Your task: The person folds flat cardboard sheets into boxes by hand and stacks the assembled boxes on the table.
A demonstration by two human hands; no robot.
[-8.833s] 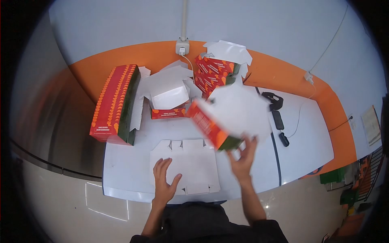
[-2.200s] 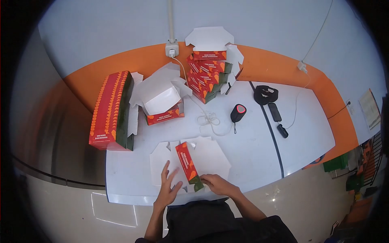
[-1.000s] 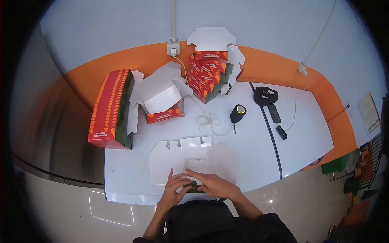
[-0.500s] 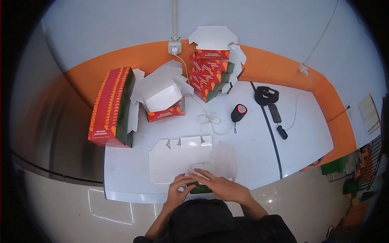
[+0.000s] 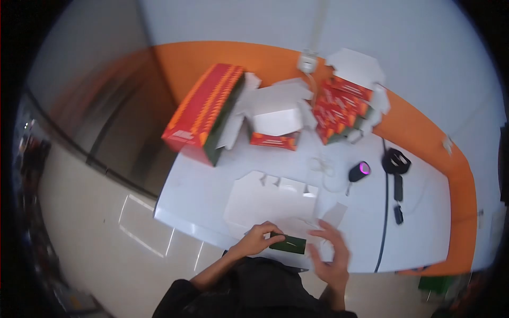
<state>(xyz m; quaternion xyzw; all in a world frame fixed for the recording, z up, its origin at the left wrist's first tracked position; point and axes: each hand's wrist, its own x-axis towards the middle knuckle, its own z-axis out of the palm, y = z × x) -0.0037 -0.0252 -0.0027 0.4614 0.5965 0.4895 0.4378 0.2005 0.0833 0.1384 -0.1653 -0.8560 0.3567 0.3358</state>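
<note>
A partly folded cardboard box (image 5: 268, 199), white inside, lies at the table's front edge with its notched flaps spread toward the back. Its near side is turned up and shows a dark green panel (image 5: 289, 244). My left hand (image 5: 253, 242) pinches the left end of this green panel between thumb and fingers. Just right of the panel, my right hand (image 5: 333, 257) is held apart from it, fingers spread and slightly blurred, with nothing in it.
A long red and orange box (image 5: 204, 108) stands at the back left, beside an open white-lined box (image 5: 274, 121). Stacked red boxes (image 5: 339, 108) lean near the orange wall edge. A black speaker (image 5: 359, 171), black strap (image 5: 396, 161) and cable lie rightward.
The view has swung left, shifting the table's contents rightward. My right hand has come off the green panel and opened, while my left hand keeps hold of the panel's left end.
</note>
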